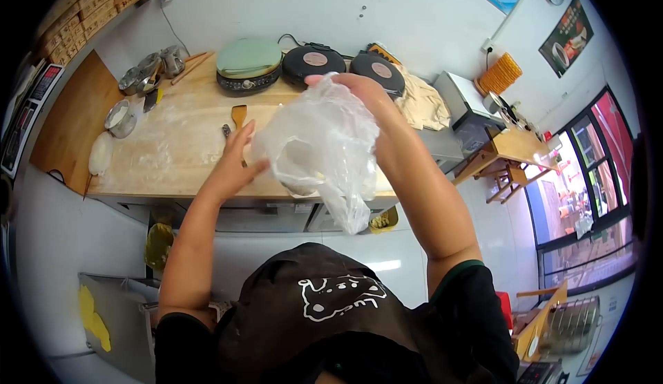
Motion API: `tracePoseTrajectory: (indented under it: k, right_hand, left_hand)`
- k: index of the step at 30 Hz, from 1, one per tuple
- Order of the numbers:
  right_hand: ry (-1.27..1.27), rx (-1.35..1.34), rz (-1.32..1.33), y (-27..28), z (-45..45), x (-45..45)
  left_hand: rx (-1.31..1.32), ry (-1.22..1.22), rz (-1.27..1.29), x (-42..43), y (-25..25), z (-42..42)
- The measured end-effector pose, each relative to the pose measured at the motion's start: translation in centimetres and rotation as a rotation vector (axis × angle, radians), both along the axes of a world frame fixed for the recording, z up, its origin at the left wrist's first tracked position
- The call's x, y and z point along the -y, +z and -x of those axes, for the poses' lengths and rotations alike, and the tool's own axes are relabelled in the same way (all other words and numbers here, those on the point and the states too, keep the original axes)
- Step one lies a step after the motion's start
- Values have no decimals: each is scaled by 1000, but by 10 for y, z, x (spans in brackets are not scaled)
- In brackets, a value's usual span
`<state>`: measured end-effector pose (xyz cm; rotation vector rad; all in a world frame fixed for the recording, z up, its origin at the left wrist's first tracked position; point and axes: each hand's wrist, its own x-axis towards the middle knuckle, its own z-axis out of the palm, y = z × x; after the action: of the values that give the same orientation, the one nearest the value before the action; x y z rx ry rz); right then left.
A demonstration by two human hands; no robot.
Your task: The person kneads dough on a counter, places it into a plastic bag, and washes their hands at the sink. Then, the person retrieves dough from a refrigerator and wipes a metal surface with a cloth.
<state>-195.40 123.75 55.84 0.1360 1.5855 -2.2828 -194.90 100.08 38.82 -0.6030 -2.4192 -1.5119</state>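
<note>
My right hand [345, 83] is raised over the wooden worktop [179, 121], its fingers closed on the top of a clear plastic bag [324, 142]. The bag hangs crumpled in front of me and hides part of the worktop's front edge. Something pale shows dimly through it. My left hand [235, 163] is just left of the bag, fingers spread and holding nothing. Behind that hand lies a spatula with a wooden-coloured blade [239, 114].
Round electric griddles, one green [248, 63] and two black [314, 63], line the wall. Metal bowls [121, 118] and a lump of dough [101, 154] are at the left. A beige cloth [421, 101] lies right of the griddles.
</note>
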Motion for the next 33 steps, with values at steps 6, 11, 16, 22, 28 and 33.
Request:
tracePoseTrajectory:
  k: [6,11,16,22,28,33]
  right_hand:
    - [144,-64,-44,-3,33,83]
    - [378,-375,-178,27,41,115]
    - [234,-784,-423,40,61,69]
    - [710,-1852,-984,-18,9,98]
    - [712,-1245,-1132,-88,75,95]
    - [540,-211,-148,-134,90,130]
  left_hand:
    - [-325,-17,33,-33,-37,17]
    - [-92,-62,-576,-26,6,34]
    - [614,-220,-1163,21,33,87]
    - [868,-107,-638,56,54,51]
    - [711,-374,-157,77,48,37]
    - [408,19,537,104,52,30]
